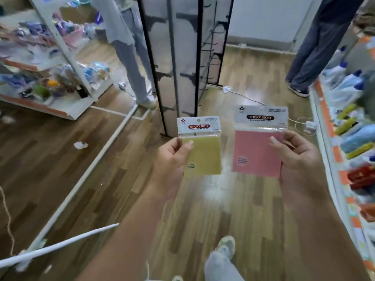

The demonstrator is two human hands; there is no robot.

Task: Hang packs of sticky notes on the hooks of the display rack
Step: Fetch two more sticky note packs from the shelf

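Left hand point(172, 159) pinches the yellow pack point(203, 153) by its left edge. Right hand point(298, 153) pinches the pink pack point(257, 151) by its right edge. Both packs are upright and apart, short of the display rack point(178, 57) and its hooks point(188, 75), over open floor point(223, 199).

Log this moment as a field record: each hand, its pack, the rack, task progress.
left hand: grips the yellow pack by its left edge
right hand: pinches the pink pack by its right edge
display rack: stands ahead on the floor, beyond both packs
hooks: black, no pack seen on them
progress: neither pack hung yet
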